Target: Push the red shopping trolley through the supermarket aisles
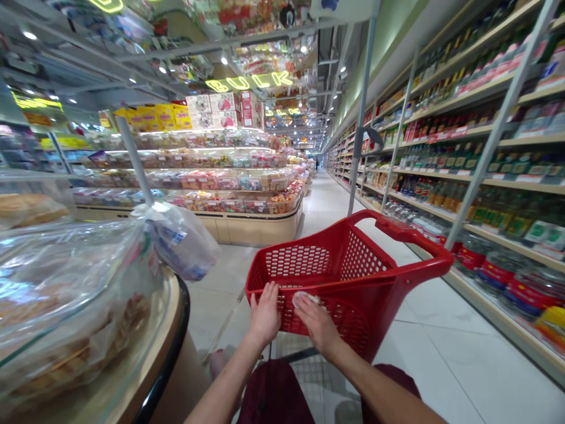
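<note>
A red plastic shopping cart (304,262) with perforated walls stands right in front of me, its handle off to the right. At the near front corner, my left hand (265,311) grips the rim, fingers close together. Beside it, my right hand (318,325) presses a white wipe (303,298) against the near side wall, just below the rim. The wipe is mostly covered by the fingers; whether it is cloth or paper, I cannot tell. The hands are a short distance apart.
On the left, a rounded counter (165,347) holds wrapped baked goods; a plastic bag (179,238) hangs from a post. Tiered candy displays (212,179) stand behind the cart. Bottle-filled shelves (481,176) line the right side. A tiled aisle (318,197) runs away beyond.
</note>
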`<action>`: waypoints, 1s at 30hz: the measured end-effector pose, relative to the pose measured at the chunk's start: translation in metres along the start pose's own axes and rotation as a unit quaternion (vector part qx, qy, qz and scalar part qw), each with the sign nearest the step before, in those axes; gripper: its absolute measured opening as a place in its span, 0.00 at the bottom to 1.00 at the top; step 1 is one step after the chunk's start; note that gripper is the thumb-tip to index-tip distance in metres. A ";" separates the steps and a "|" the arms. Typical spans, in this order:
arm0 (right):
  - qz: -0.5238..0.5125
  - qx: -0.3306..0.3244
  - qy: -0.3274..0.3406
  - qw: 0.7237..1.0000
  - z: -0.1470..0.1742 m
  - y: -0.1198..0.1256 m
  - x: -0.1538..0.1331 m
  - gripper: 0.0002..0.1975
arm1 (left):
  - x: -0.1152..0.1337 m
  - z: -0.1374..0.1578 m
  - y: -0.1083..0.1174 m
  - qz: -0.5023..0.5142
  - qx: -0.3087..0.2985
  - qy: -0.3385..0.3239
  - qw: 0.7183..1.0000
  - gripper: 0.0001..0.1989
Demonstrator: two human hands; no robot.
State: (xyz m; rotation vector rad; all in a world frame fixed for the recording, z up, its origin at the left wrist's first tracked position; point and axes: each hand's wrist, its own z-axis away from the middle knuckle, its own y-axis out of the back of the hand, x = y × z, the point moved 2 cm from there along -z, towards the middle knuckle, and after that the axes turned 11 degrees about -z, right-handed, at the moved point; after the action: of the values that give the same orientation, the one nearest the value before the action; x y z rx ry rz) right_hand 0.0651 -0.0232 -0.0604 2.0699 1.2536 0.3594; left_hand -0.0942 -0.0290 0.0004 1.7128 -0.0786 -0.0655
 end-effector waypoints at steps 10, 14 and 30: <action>-0.018 0.007 0.023 1.000 -0.045 -0.033 -0.021 0.17 | -0.042 -0.006 0.009 0.096 -0.012 0.071 0.993 0.31; -0.024 -0.081 0.046 0.995 -0.033 -0.066 -0.026 0.13 | -0.060 -0.005 0.015 0.111 -0.031 0.110 0.987 0.30; -0.013 -0.080 0.017 0.997 -0.023 -0.052 -0.017 0.17 | -0.069 -0.001 0.008 0.137 -0.033 0.100 0.985 0.32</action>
State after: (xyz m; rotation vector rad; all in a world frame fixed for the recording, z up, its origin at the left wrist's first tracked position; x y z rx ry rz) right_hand 0.0087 -0.0130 -0.0770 1.9178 1.2302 0.4682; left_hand -0.1629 -0.0233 0.0080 1.6202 -0.1587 0.3048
